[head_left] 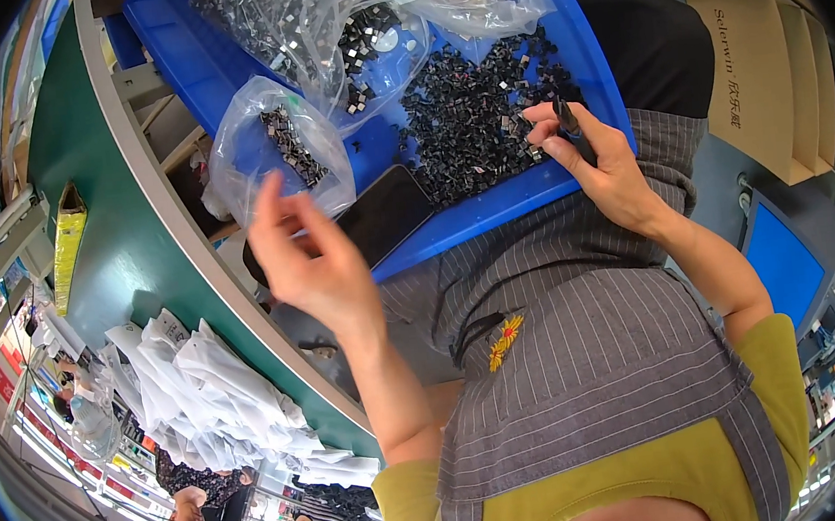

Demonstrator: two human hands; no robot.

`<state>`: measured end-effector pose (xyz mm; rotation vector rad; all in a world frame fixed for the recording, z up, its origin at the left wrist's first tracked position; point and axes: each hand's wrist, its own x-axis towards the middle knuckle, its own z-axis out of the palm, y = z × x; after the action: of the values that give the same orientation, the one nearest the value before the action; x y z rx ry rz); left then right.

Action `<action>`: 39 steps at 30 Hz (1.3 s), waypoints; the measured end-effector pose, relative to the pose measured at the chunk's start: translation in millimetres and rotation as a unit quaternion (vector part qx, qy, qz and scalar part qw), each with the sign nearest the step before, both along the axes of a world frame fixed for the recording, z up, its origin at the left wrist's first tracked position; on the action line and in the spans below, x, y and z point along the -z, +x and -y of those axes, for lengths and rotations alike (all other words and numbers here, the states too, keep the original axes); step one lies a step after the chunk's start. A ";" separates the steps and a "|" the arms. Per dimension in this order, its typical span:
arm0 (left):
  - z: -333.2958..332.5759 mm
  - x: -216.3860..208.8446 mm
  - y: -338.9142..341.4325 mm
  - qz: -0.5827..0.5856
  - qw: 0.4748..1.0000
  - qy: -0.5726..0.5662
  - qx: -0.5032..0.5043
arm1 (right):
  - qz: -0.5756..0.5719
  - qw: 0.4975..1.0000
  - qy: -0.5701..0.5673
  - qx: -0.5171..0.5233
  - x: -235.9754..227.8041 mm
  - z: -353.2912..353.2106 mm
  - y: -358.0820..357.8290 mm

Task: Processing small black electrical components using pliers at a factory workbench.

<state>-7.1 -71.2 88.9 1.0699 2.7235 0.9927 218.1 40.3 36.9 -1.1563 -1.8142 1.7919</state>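
"Striped cloth apron [589, 375] nearest; and the hands?"

"Left hand [315, 262] blurred, half-curled beside a clear plastic bag [234, 150]; I can't tell its grip; right hand [615, 166] bent, gripping a slim black tool [567, 123] near small black parts [464, 120] in a blue tray [512, 196]."

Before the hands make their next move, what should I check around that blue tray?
1. Dark tool held: ok, in the right hand.
2. Left hand empty: cannot tell, it is motion-blurred.
3. Loose pile of black parts inside the blue tray: ok.
4. Small clear bag sealed: cannot tell.
5. Tray's near-left corner in full view: not ok, a dark flat slab hides part of it.
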 end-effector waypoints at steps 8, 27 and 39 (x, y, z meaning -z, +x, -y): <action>-56.7 81.6 4.0 -0.099 0.970 -0.158 0.155 | 0.014 1.000 0.003 -0.020 -0.9 -1.5 -2.6; -37.0 3.9 50.7 0.445 0.886 0.056 0.121 | 0.028 0.997 0.032 -0.068 -15.0 7.0 3.5; 14.8 -36.3 78.6 0.517 0.825 0.129 0.191 | 0.002 0.968 0.119 -0.221 -70.2 18.2 -7.9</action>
<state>71.5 -86.0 125.2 0.7066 1.4685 1.3406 210.2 22.1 107.1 -0.7014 -2.3540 1.7171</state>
